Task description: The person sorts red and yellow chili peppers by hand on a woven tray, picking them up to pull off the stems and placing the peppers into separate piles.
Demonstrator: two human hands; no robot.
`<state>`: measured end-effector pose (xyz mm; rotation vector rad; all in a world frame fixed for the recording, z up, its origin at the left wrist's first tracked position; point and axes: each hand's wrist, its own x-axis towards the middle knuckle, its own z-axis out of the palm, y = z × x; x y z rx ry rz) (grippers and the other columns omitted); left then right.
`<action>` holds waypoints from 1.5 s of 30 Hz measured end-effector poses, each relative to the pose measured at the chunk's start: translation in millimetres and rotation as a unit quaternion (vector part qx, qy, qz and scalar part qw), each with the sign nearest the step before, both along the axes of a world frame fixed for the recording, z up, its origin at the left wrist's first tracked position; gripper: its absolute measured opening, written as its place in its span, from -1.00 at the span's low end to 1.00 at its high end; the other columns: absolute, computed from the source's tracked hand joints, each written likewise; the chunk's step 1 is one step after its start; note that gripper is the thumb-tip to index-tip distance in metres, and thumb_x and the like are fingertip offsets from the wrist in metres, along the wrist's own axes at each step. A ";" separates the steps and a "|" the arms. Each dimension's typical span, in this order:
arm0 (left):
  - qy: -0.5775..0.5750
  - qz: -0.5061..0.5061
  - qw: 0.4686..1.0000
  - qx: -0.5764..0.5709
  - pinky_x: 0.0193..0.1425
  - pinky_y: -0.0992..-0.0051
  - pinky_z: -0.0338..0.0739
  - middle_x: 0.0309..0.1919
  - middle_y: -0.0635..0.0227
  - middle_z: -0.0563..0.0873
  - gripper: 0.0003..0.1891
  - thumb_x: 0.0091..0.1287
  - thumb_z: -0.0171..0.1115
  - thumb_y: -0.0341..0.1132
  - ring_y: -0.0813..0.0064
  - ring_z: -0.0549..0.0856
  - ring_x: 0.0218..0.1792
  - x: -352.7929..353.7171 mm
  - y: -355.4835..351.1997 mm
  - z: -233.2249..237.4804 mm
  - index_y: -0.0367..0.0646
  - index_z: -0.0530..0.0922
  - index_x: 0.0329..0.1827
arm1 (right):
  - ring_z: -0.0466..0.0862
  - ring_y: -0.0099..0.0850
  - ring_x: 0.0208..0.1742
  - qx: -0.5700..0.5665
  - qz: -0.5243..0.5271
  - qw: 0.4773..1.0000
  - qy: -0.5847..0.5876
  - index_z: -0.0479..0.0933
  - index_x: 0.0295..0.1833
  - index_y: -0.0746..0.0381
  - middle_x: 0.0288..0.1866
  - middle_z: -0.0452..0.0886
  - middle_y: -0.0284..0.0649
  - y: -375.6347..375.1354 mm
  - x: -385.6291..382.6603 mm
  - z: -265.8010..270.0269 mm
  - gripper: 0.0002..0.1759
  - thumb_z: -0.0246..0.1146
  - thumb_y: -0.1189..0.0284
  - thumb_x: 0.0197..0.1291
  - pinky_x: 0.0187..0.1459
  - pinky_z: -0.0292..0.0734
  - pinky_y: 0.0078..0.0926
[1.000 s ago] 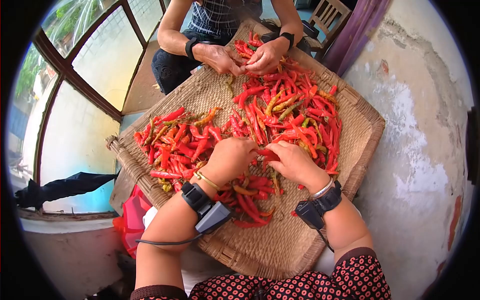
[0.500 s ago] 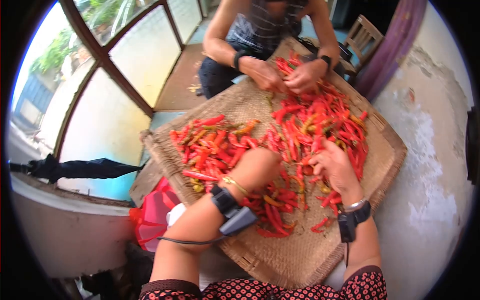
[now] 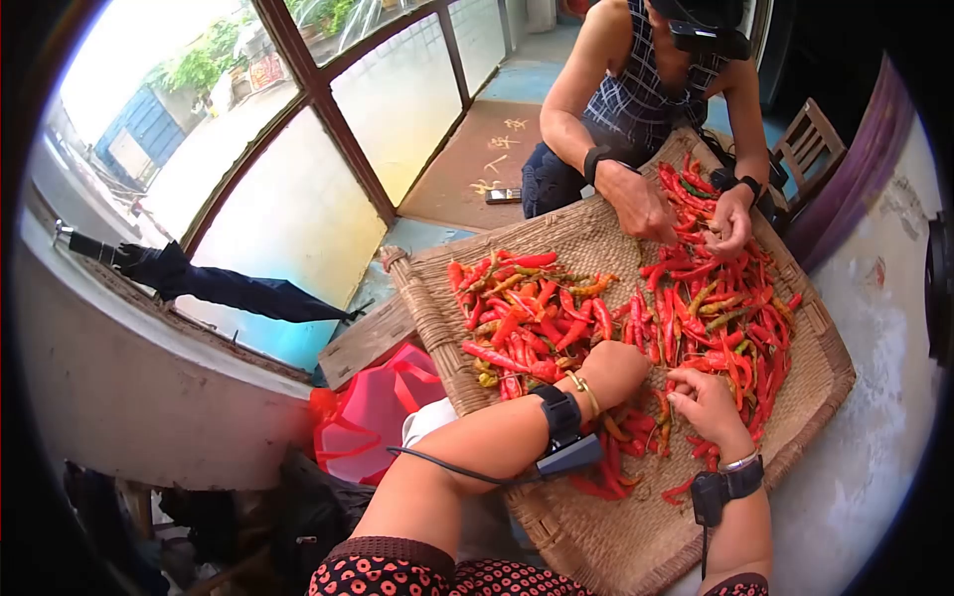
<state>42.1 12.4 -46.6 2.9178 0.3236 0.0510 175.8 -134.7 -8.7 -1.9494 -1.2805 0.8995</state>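
Red peppers (image 3: pixel 537 313) lie in a heap on the left part of a woven tray (image 3: pixel 586 233), with more peppers (image 3: pixel 745 328) spread along its right side. My left hand (image 3: pixel 618 372) is bent over the peppers near the tray's middle; its fingers are hidden behind the back of the hand. Just right of it, my right hand (image 3: pixel 708 399) is closed, thumb and fingertips together beside the peppers; whatever it may hold is too small to make out.
Across the tray a person (image 3: pixel 656 79) has both hands over the peppers at the far corner. A folded umbrella (image 3: pixel 238 288) lies along the ledge at left, above a pink bag (image 3: pixel 383 407). A wooden chair (image 3: pixel 810 149) stands at back right.
The view has swung left, so everything appears further right. My right hand has come closer to my left hand, and its fingers have drawn together. The other person's hands have moved apart.
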 end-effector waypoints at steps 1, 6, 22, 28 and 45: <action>0.001 0.003 1.000 0.001 -0.51 0.43 0.57 -0.53 0.29 0.67 -0.92 0.07 0.18 -0.34 0.36 0.71 -0.46 0.0 -0.3 -0.2 -0.11 0.60 -0.46 | 0.61 -0.49 -0.48 -0.006 -0.008 1.000 -0.007 0.51 -0.02 0.38 -0.43 0.63 -0.18 0.4 -0.8 0.8 -0.63 0.27 0.48 0.03 -0.37 0.50 -0.54; 0.010 -0.006 0.999 0.035 -0.47 0.40 0.59 -0.54 0.28 0.66 -0.93 0.06 0.20 -0.34 0.37 0.71 -0.48 -0.5 -0.4 4.5 -0.11 0.61 -0.47 | 0.64 -0.44 -0.46 -0.010 0.004 0.999 -0.030 0.50 -0.01 0.38 -0.41 0.63 -0.13 0.8 -5.8 6.4 -0.62 0.28 0.49 0.01 -0.36 0.52 -0.51; -0.204 -0.060 0.968 -0.135 -0.35 0.34 0.52 -0.42 0.31 0.54 -0.89 0.06 0.20 -0.31 0.28 0.60 -0.38 -1.8 -9.2 38.6 -0.12 0.50 -0.41 | 0.64 -0.37 -0.39 0.050 -0.025 0.998 -0.018 0.55 -0.23 0.34 -0.49 0.58 -0.10 -1.3 -10.9 11.0 -0.83 0.22 0.48 0.07 -0.41 0.45 -0.46; -0.150 0.154 0.972 0.093 -0.06 0.28 0.42 -0.26 0.26 0.58 -0.73 0.03 0.29 -0.20 0.27 0.54 -0.16 -11.0 24.0 30.4 -0.14 0.55 -0.27 | 0.63 -0.52 -0.31 0.111 -0.109 0.950 0.269 0.39 0.16 0.29 -0.23 0.58 -0.18 3.3 3.8 28.9 -0.57 0.20 0.43 0.17 -0.48 0.48 -0.68; -0.156 0.018 0.988 -0.014 -0.19 0.30 0.49 -0.41 0.26 0.63 -0.86 0.08 0.17 -0.37 0.23 0.59 -0.29 -10.8 14.9 38.4 -0.17 0.53 -0.29 | 0.55 -0.53 -0.08 0.139 -0.091 0.981 0.102 0.37 0.16 0.34 0.17 0.33 -0.21 7.2 -8.5 7.4 -0.52 0.15 0.70 0.05 -0.17 0.51 -0.65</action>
